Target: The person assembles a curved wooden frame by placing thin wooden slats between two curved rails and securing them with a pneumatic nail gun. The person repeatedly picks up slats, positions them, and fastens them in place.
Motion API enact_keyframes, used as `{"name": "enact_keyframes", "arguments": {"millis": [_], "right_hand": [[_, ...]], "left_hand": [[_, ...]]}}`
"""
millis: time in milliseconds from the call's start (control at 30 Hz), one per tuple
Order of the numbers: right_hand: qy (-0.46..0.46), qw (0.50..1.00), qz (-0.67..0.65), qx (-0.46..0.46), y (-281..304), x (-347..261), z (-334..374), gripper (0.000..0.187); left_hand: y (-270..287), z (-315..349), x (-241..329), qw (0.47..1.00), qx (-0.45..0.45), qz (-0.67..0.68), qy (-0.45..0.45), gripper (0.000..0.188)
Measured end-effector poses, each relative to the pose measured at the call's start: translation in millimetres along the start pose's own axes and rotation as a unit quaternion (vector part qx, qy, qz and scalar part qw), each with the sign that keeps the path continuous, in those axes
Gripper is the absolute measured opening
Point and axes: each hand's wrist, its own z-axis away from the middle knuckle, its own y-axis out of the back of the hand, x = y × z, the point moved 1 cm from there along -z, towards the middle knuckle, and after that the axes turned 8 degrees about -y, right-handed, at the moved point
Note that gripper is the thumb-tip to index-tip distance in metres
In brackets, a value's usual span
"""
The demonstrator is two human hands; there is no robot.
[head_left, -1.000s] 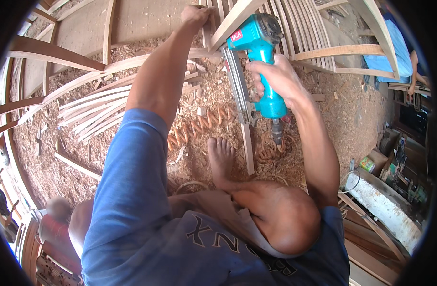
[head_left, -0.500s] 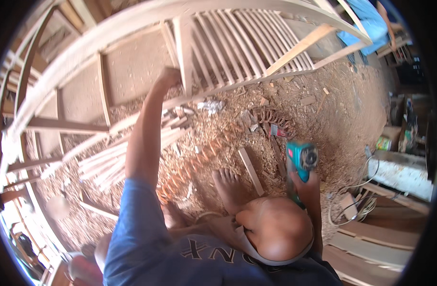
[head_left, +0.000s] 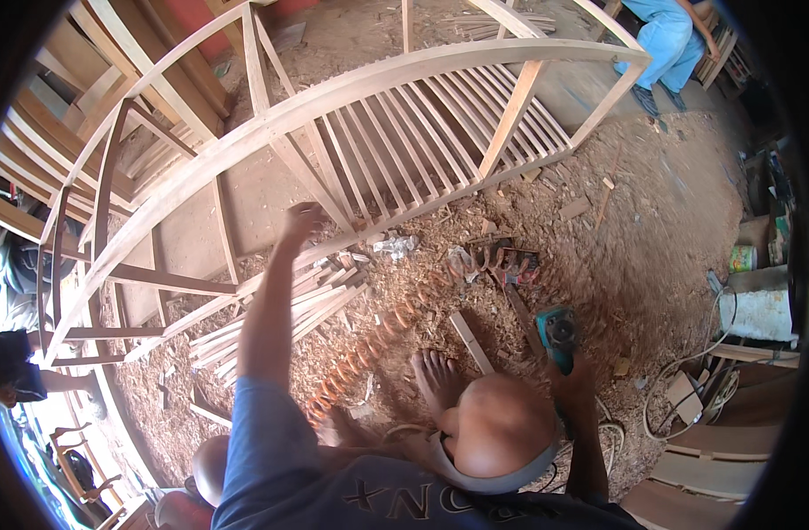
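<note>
A large bare-wood frame (head_left: pixel 272 119) with curved rails and a row of thin slats (head_left: pixel 413 141) lies across the upper part of the view. My left hand (head_left: pixel 304 221) is stretched out just left of a slanted post (head_left: pixel 312 181), fingers apart and nothing in them. My right hand (head_left: pixel 572 375) is low on the right, wrapped around the grip of a teal and black power tool (head_left: pixel 559 329). Its exact kind I cannot make out. The tool is held above the shavings.
An orange coiled hose (head_left: pixel 369 349) runs over the shavings-covered floor. A bundle of thin wood strips (head_left: pixel 281 322) lies beneath my left arm. Another person in blue trousers (head_left: pixel 665 40) is at the upper right. A cable (head_left: pixel 678 362) loops near boards at the right.
My left hand has come away from the frame's post, its fingers loosened. The right hand still grips the teal tool, now slightly lower in view. The whole view has shifted.
</note>
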Motion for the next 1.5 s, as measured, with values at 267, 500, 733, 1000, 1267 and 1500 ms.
{"name": "enact_keyframes", "arguments": {"millis": [267,500,733,1000,1267,1500], "right_hand": [[-0.003,0.994,-0.004,-0.105,36.9,-25.2,-63.4,0.04],[-0.013,0.98,0.155,-0.123,45.6,-53.5,-105.4,0.045],[0.035,0.977,0.193,-0.085,37.1,-52.6,-106.5,0.044],[-0.029,0.986,0.153,-0.066,52.1,-14.7,-56.1,0.047],[-0.093,0.995,0.016,0.02,58.8,4.6,6.9,0.051],[-0.067,0.994,0.018,0.089,78.8,-7.1,26.5,0.042]], "left_hand": [[136.6,128.2,47.9,0.828,-0.125,-0.546,-0.021,0.028],[151.6,216.4,91.0,0.78,-0.116,-0.598,-0.138,0.019],[51.2,239.1,51.0,0.832,-0.275,-0.455,-0.16,0.038],[-243.9,242.4,-22.4,0.694,-0.344,-0.298,-0.558,0.033],[-287.7,223.2,-24.0,0.6,-0.433,-0.394,-0.545,0.022],[-159.7,167.1,96.0,0.781,-0.545,-0.262,-0.158,0.029]]}}
